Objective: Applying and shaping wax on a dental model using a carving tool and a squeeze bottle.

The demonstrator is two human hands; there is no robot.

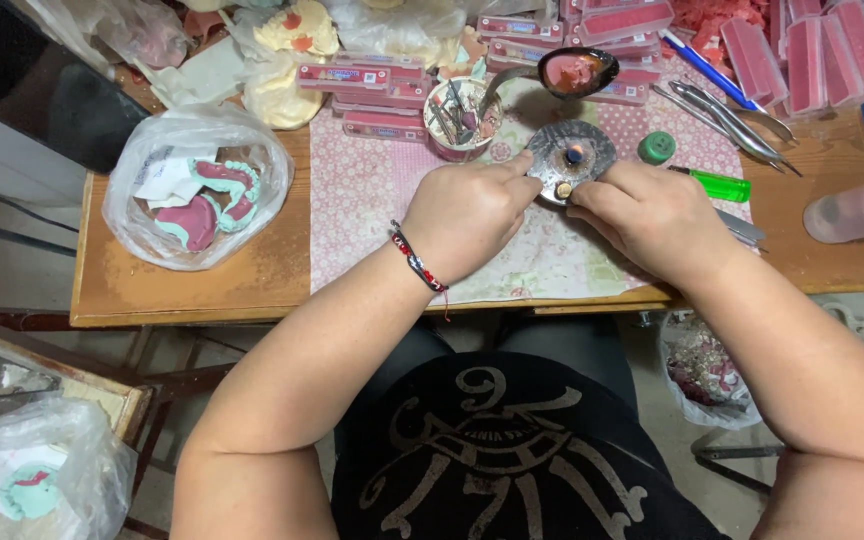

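A small round metal burner (pixel 584 150) with a tiny flame at its wick stands on a pink patterned cloth (pixel 367 190). My left hand (pixel 467 215) rests on the cloth with its fingertips against the burner's left edge. My right hand (pixel 652 215) touches the burner's front right edge, fingers curled around a small part there. What either hand pinches is hidden by the fingers. A red beaded bracelet circles my left wrist.
A metal spoon with pink wax (pixel 572 72), a cup of tools (pixel 460 118), red flat boxes (pixel 372 85), a green lighter (pixel 717 185), metal tongs (pixel 737 112), a green cap (pixel 657 147) and a pink bottle (pixel 857 208) surround the burner. A bag with pink and teal dental casts (pixel 197 190) lies left.
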